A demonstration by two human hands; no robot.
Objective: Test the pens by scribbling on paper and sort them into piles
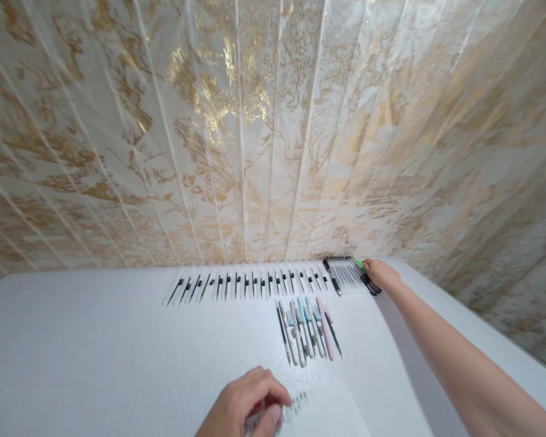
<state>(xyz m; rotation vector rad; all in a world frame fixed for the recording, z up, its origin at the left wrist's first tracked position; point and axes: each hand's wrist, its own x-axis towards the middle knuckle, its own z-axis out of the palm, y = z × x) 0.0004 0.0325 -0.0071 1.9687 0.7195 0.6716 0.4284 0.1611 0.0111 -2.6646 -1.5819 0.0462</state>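
My right hand (pixel 382 274) reaches to the table's far right, fingers closed beside a bundle of black pens (pixel 372 284). A small bright green piece (pixel 359 263) shows at its fingertips; what the fingers grip is blurred. Left of that hand lies a row of thin pen refills (pixel 348 274) with a thick black pen (pixel 332 278) at its left end. At the near edge my left hand (pixel 250 400) has its thumb and fingers curled around a clear packet with printed marks (pixel 298 403). Beyond it lies a group of pastel and dark pens (pixel 306 331).
Along the back of the white table (pixel 95 340) runs a long row of clear strips with black parts (pixel 246 285), side by side. A gold-patterned curtain (pixel 236 133) hangs behind the table and along its right side.
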